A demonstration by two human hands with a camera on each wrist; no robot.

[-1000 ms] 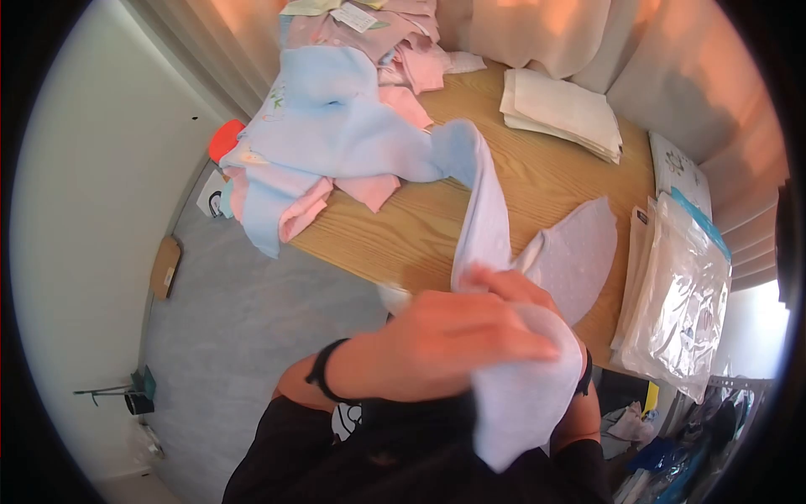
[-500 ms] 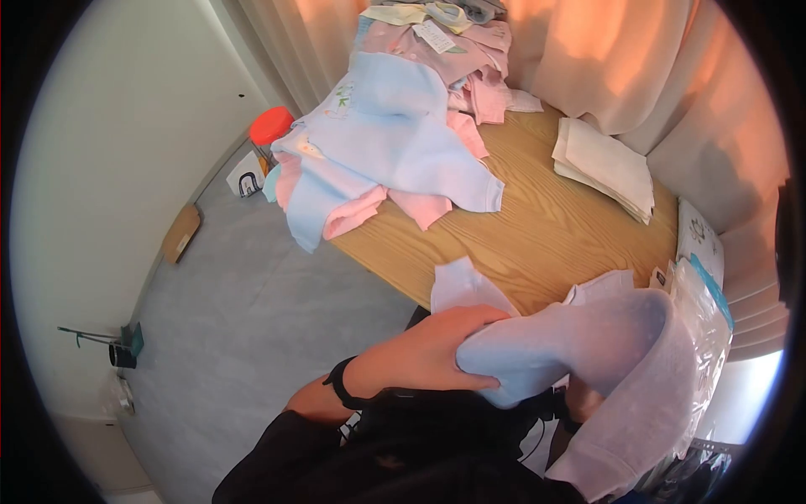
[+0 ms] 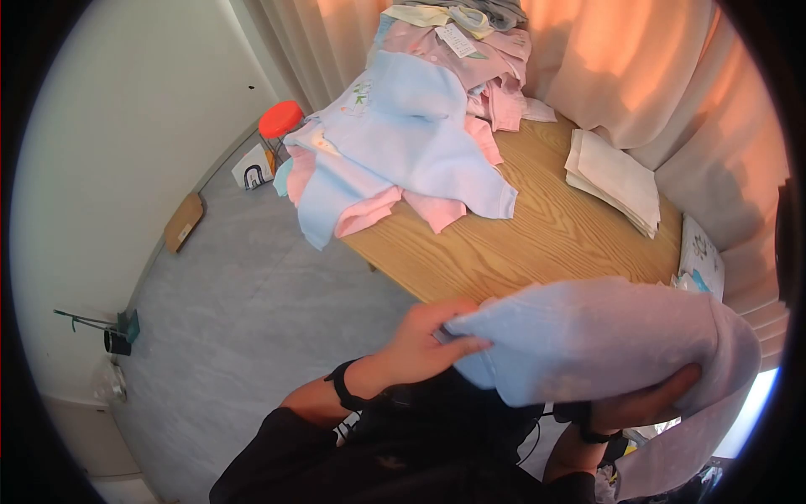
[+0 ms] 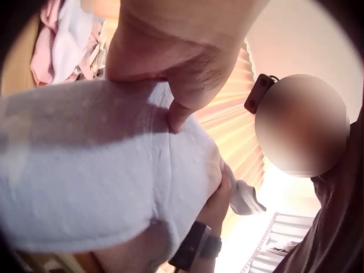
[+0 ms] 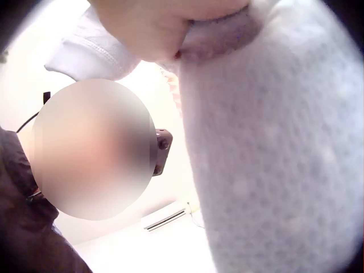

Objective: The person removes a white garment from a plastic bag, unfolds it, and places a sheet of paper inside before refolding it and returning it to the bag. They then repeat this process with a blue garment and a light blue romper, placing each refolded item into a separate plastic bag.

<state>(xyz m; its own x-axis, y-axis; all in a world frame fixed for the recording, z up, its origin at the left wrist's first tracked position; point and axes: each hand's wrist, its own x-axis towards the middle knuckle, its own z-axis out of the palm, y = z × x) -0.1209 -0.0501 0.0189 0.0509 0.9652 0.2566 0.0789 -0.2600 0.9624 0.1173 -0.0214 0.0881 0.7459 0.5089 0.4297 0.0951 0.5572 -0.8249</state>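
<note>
A soft, pale lavender-blue garment (image 3: pixel 604 340) is raised in front of the person, over the near edge of the table. At its left edge the left hand (image 3: pixel 432 340) pinches the fabric between thumb and fingers; in the left wrist view that thumb presses near a seam. Towards the garment's other end, the right hand (image 3: pixel 646 403) holds it from below, partly covered by the cloth, and one part hangs over beyond that hand. The speckled fabric (image 5: pixel 273 148) fills much of the right wrist view, with the right hand (image 5: pixel 165 25) gripping it at the top.
A light blue sweatshirt (image 3: pixel 403 126) lies over pink clothes on the wooden table (image 3: pixel 571 235), before a heap of garments with a white tag (image 3: pixel 455 39). A stack of off-white sheets (image 3: pixel 613 181) lies near the curtain (image 3: pixel 638 67). A red stool (image 3: pixel 280 119) stands beyond the table.
The garment has come up off the table and spread sideways between the hands. The left hand now pinches its edge, and the right hand has moved right under the cloth.
</note>
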